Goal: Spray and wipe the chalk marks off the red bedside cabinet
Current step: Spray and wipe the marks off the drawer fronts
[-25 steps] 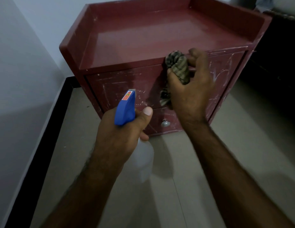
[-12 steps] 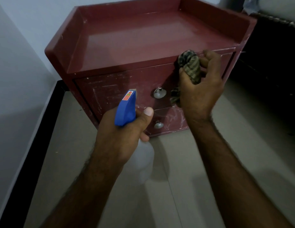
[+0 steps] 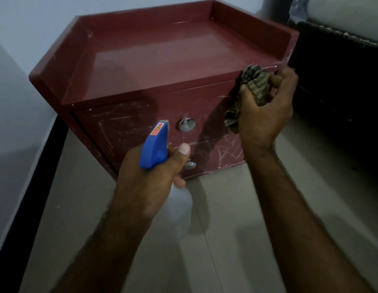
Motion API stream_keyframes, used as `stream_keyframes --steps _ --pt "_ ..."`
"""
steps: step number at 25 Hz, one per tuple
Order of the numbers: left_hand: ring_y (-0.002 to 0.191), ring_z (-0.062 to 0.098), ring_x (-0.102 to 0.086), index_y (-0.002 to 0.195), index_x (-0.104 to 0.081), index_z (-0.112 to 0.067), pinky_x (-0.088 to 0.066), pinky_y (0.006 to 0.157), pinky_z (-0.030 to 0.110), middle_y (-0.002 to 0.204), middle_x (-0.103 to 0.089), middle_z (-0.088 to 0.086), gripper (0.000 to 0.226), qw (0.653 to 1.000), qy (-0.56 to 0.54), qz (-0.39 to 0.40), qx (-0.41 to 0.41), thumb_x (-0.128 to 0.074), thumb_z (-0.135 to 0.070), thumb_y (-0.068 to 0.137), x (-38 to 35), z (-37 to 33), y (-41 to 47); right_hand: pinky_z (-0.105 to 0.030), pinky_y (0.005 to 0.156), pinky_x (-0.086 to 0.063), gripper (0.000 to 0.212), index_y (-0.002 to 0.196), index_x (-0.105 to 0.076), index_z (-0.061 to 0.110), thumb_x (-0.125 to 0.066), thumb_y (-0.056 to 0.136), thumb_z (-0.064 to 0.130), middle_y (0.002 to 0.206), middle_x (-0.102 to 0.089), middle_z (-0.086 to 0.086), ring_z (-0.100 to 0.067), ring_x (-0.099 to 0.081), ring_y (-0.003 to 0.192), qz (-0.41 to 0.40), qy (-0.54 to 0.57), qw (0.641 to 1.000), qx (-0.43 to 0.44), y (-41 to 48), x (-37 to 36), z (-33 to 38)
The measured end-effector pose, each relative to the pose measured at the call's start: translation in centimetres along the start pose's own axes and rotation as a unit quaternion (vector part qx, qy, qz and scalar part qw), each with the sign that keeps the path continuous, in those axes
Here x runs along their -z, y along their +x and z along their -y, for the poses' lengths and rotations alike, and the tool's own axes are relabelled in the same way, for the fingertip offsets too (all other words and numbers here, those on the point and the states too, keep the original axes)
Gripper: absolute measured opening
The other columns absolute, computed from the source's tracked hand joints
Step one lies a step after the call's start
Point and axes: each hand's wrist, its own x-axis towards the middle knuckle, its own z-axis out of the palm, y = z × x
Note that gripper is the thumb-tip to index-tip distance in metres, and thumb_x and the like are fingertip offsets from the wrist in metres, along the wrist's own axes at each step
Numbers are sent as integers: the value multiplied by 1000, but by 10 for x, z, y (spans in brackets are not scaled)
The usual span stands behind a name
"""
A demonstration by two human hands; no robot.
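Red bedside cabinet (image 3: 162, 60) stands on the tiled floor (image 3: 236, 240), left side near the wall (image 3: 13, 106) and its black skirting (image 3: 36, 176). Top is a tray with raised rim on back and sides. Two drawers in front, each with a round metal knob: upper knob (image 3: 186, 124), lower knob (image 3: 190, 165).

Chalk marks (image 3: 224, 153): white scribbles on the right half of the lower drawer front, more scratches and lines on the left half of the upper drawer front, flecks along the cabinet edges.

Left hand (image 3: 150, 176) grasps the spray bottle (image 3: 155, 149) around the neck, thumb up beside the blue head. Nozzle points at the drawer fronts, near them; whether it touches, cannot tell. The translucent bottle body hangs below the hand, blurred.

Right hand (image 3: 266, 106) is clenched around a bunched striped cloth (image 3: 255, 81), held at the cabinet's front right corner, at the right end of the upper drawer front by the top's front edge. A tail of the cloth hangs below the hand against the drawer front.

Dark furniture (image 3: 342, 92) sits just beside the cabinet's right side.
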Motion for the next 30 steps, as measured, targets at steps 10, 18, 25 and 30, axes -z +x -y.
stream_keyframes --steps 10,18,25,30 --pt "67 19 -72 75 -66 -20 -48 76 35 62 -72 7 30 1000 5 24 1 -68 -49 85 -25 -6 -4 -39 92 -59 58 138 -59 18 -79 83 23 122 -72 8 -10 -70 105 23 -38 998 46 15 8 -15" --pt "67 21 -71 75 -65 -24 -46 71 30 61 -71 9 26 999 0 53 -6 -71 -46 86 -59 -29 5 -40 93 -58 55 136 -60 17 -79 85 24 120 -72 5 -14 -70 107 62 -51 993 86 21 14 -28" --pt "65 24 -68 80 -61 -5 -40 67 28 60 -70 11 42 997 12 67 -28 -69 -46 88 -75 -44 13 -12 92 -52 55 135 -59 17 -81 85 21 119 -70 12 1 -67 105 -10 -9 1000 9 41 32 -29" --pt "59 13 -66 73 -60 -12 -39 69 28 59 -70 8 39 996 32 78 -42 -68 -47 88 -74 -43 13 -12 88 -54 56 134 -60 11 -82 83 16 118 -73 5 -1 -70 102 -54 12 998 34 74 30 -10"
